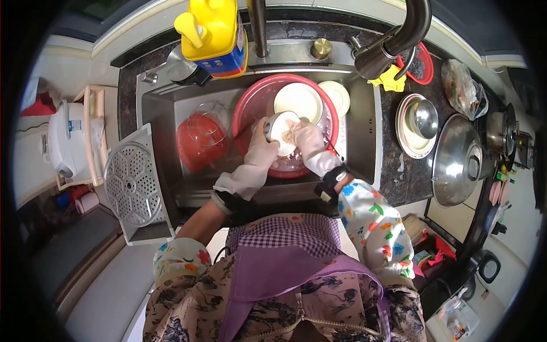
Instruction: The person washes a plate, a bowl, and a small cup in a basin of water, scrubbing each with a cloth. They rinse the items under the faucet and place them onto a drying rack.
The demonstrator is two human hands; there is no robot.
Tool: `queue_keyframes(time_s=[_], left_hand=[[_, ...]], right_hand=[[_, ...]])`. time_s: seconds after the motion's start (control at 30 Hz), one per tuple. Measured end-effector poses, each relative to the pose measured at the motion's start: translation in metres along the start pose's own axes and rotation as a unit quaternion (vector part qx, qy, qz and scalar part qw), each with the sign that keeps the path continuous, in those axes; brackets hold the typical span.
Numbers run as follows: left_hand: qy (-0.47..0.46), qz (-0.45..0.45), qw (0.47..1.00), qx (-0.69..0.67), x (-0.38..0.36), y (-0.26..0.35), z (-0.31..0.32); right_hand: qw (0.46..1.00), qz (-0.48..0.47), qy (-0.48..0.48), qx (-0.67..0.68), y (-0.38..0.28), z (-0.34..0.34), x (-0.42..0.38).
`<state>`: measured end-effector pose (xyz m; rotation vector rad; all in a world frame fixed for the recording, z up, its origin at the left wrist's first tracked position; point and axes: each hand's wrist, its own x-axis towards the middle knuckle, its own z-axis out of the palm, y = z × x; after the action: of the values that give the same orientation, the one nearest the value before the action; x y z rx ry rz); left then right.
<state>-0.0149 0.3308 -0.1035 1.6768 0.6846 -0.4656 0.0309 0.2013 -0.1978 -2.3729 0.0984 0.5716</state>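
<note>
From my head camera, looking straight down: my gloved left hand [257, 149] is clamped on the rim of a small white bowl [283, 132], held over the red basin [245, 108] in the sink [364, 142]. My gloved right hand [305, 139] is closed on a scrubbing cloth [290, 134] pressed inside the bowl. A white plate [298, 101] lies in the basin just beyond. I judge the wet gloves could slip, and the bowl would drop onto that plate and chip it.
</note>
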Motion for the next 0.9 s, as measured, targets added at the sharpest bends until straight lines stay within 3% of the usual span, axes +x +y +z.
queue_keyframes(time_s=[0.07, 0.17, 0.2, 0.23, 0.27, 0.3, 0.33, 0.37, 0.4, 0.43, 0.47, 0.53, 0.6, 0.63, 0.67, 0.73, 0.8, 0.83, 0.87, 0.9], left_hand=[[0.013, 0.023, 0.999, -0.020, 0.007, -0.017, 0.002], [0.147, 0.351, 0.920, 0.099, 0.058, -0.087, 0.013], [0.147, 0.348, 0.921, 0.097, 0.044, -0.068, 0.009], [0.061, 0.175, 0.979, 0.080, 0.020, -0.025, -0.002], [-0.026, -0.007, 0.998, 0.061, 0.005, -0.001, -0.010], [-0.088, -0.116, 0.985, 0.091, 0.011, 0.003, -0.013], [-0.087, -0.114, 0.985, 0.094, 0.011, 0.000, -0.015], [-0.061, -0.053, 0.992, 0.099, 0.014, -0.003, -0.015], [-0.033, 0.006, 0.995, 0.099, 0.013, -0.007, -0.012], [-0.011, 0.010, 0.998, 0.061, 0.008, -0.006, -0.008], [-0.011, 0.008, 0.998, 0.061, 0.013, -0.017, -0.003], [0.052, 0.111, 0.992, -0.020, 0.023, -0.033, 0.006], [0.051, 0.078, 0.996, 0.011, 0.022, -0.029, 0.002], [0.003, 0.012, 0.999, 0.051, 0.014, -0.011, -0.005], [-0.045, -0.055, 0.993, 0.091, 0.009, -0.002, -0.010], [-0.079, -0.047, 0.993, 0.080, 0.012, -0.002, -0.018], [-0.140, -0.044, 0.986, 0.084, 0.014, 0.003, -0.025], [-0.220, -0.069, 0.970, 0.081, 0.030, -0.014, -0.025], [-0.216, -0.069, 0.971, 0.081, 0.033, -0.026, -0.027], [-0.271, -0.065, 0.960, 0.036, 0.037, -0.035, -0.029]], right_hand=[[0.977, -0.027, -0.172, -0.124, -0.006, 0.006, -0.009], [0.968, -0.089, -0.101, -0.211, -0.007, 0.005, -0.014], [0.957, -0.122, -0.067, -0.253, -0.007, 0.005, -0.016], [0.943, -0.154, -0.030, -0.292, -0.008, 0.004, -0.017], [0.944, -0.155, -0.029, -0.291, -0.014, -0.006, -0.017], [0.973, -0.087, -0.027, -0.214, -0.025, -0.023, -0.017], [0.991, -0.017, -0.023, -0.134, -0.032, -0.032, -0.017], [0.994, -0.052, 0.037, -0.092, -0.020, -0.019, -0.018], [0.997, -0.036, 0.004, -0.068, -0.010, -0.011, -0.015], [0.996, -0.010, -0.060, -0.066, -0.003, -0.003, -0.015], [0.989, 0.006, -0.126, -0.071, 0.002, 0.006, -0.015], [0.976, 0.009, -0.187, -0.108, 0.010, 0.019, -0.015], [0.964, -0.024, -0.170, -0.201, 0.019, 0.023, -0.002], [0.950, -0.054, -0.150, -0.269, 0.020, 0.023, 0.009], [0.914, -0.260, -0.050, -0.308, 0.016, 0.000, 0.004], [0.950, -0.096, -0.087, -0.284, -0.024, -0.035, -0.005], [0.960, -0.135, -0.089, -0.227, -0.031, -0.044, -0.004], [0.965, -0.177, -0.095, -0.170, -0.035, -0.047, -0.003], [0.964, -0.181, -0.096, -0.169, -0.047, -0.053, -0.005], [0.937, -0.247, -0.119, -0.219, -0.059, -0.058, -0.006]])
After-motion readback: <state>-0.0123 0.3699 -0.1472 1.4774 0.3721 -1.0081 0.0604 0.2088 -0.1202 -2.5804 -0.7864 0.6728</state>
